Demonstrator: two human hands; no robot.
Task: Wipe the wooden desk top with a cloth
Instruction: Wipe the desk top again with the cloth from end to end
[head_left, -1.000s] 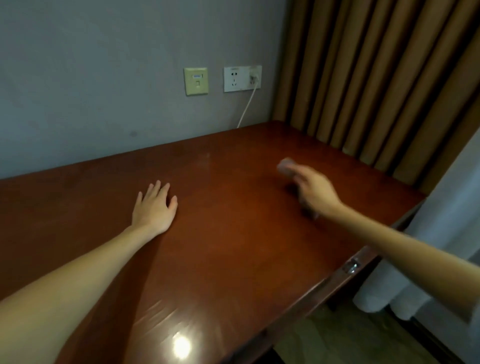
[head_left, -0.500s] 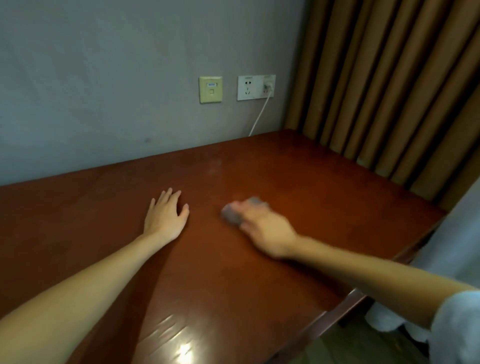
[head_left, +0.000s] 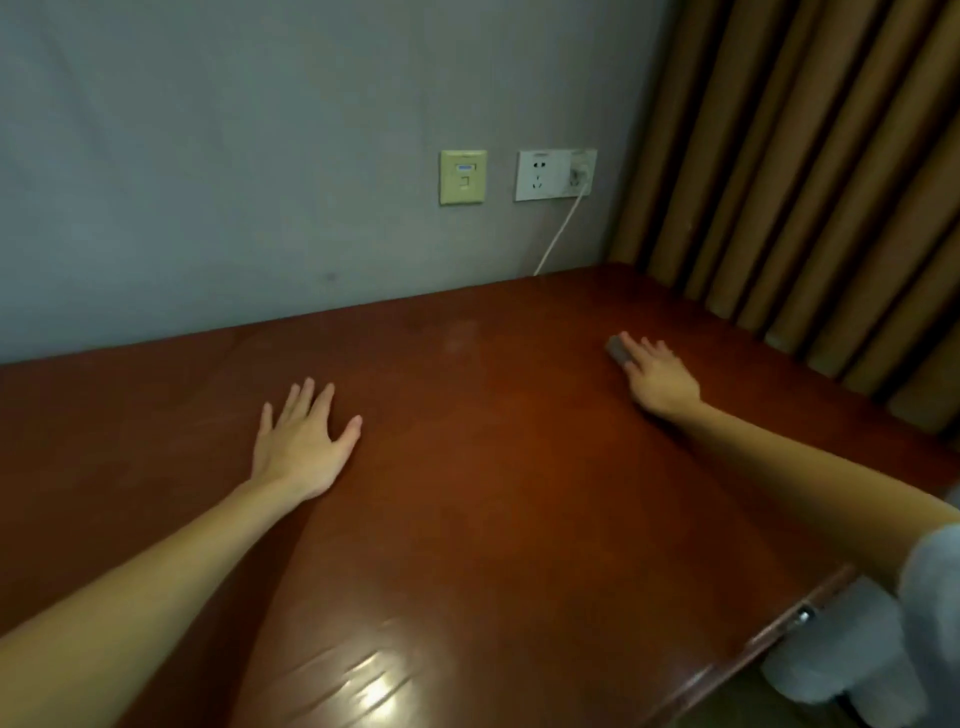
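Pressing with straight fingers, the right hand (head_left: 657, 376) is pinning the grey cloth (head_left: 618, 352) to the wooden desk top (head_left: 493, 493) at its far right, seemingly mid-wipe, while the flat, spread left hand (head_left: 301, 447) is bracing, the next move probably calling for a firm leftward sweep.

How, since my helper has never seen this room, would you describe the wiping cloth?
Find the brown pleated curtain on the right; the reddish-brown wooden desk top runs up to it. Near that far right corner, the right hand presses flat on a small grey cloth, peeking out past its fingertips. Nothing else on the desk is grey; the left hand rests on bare wood.
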